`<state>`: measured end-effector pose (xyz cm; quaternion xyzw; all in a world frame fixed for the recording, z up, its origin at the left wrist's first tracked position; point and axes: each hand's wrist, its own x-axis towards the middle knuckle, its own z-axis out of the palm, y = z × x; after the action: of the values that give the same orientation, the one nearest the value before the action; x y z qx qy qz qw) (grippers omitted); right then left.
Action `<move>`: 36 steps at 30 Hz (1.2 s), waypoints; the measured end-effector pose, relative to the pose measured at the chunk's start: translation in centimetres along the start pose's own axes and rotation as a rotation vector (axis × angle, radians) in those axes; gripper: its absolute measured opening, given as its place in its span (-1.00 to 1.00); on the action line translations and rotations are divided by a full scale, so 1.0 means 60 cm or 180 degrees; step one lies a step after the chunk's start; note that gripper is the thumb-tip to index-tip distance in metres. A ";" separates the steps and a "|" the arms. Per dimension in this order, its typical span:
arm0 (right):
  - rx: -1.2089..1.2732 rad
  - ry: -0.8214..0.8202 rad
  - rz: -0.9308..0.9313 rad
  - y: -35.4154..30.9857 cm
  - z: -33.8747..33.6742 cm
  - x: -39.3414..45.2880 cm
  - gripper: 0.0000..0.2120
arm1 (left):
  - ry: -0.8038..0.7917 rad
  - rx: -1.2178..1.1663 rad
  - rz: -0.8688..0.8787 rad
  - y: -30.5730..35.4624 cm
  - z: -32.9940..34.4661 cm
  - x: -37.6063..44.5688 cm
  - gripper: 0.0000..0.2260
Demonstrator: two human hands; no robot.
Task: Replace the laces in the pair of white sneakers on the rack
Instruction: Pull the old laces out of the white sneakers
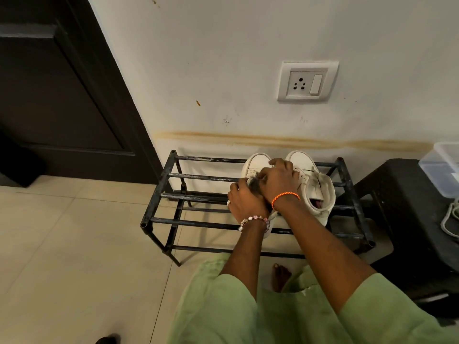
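Covering most of the left sneaker (255, 161), the left hand (244, 199) curls round its near side and the right hand (278, 178) lies over its laced top with fingers bent, though whether those fingers pinch a lace cannot be told (the spot between the hands is a grey blur). Just beside it the right sneaker (315, 187) stands in plain view, both on the top bars of the black metal rack (161, 194). Behind is a stained white wall with a socket (307, 81), a dark door (62, 95) at the left, pale floor tiles (74, 244), and a black stool (407, 207) cut off at the right edge.
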<state>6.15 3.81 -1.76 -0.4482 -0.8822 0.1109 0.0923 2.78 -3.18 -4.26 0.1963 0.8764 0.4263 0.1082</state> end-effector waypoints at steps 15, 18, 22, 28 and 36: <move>0.3469 0.0568 0.0803 -0.005 -0.016 0.008 -0.77 | -0.0093 0.0336 -0.0085 0.004 -0.004 -0.002 -0.63; 0.4815 0.0654 0.0906 -0.013 -0.050 0.022 -0.73 | -0.0030 0.0323 -0.0088 0.007 -0.005 -0.005 -0.63; 0.3808 0.0552 0.0888 -0.022 -0.060 0.033 -0.79 | -0.0049 0.0305 -0.0131 0.007 -0.005 -0.003 -0.64; -0.0384 -0.0594 -0.0217 -0.015 -0.022 0.016 -0.72 | -0.0117 0.0270 -0.0151 0.007 -0.007 -0.004 -0.69; 0.0247 -0.0131 -0.0110 -0.002 -0.004 -0.010 -0.75 | -0.0104 0.0290 -0.0140 0.007 -0.010 -0.007 -0.71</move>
<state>6.48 3.25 -1.53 -0.4266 -0.8866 0.1526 0.0933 3.06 -3.54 -3.54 0.1886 0.8971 0.3803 0.1228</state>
